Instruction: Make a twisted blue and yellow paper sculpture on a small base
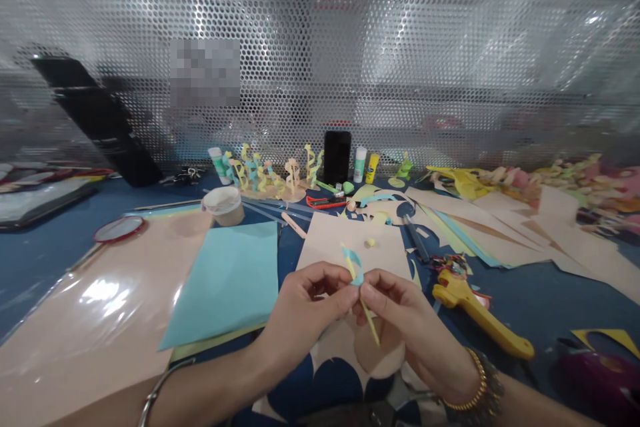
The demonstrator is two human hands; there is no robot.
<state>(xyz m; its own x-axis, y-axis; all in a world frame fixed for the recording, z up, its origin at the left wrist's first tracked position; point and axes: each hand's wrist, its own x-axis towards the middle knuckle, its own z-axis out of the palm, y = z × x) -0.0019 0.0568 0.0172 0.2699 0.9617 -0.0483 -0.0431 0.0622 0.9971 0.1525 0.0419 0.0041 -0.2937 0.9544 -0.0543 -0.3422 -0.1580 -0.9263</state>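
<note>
While your left hand (311, 297) and right hand (407, 310) meet tip to tip, the thumb and fingers of each pinch the lower end of a curled blue strip (357, 261), where it meets a slender yellow stick (371, 323); exactly how each fingertip bears on the two is partly hidden. The stick slants through your grip, its upper end beyond your fingertips, its lower end toward you, over a beige disc (366, 355) below your fingers. Directly beyond them lies a beige sheet (327, 235) with a small yellow piece (371, 243) on it. Left of your fingers is a blue sheet (233, 273), with a white tub (227, 211) past it. To their right lies a yellow tool (484, 313). Well beyond your fingers, curled paper pieces (256, 171) stand left of a black phone (337, 155), with a glue stick (360, 167) just right of it.
</note>
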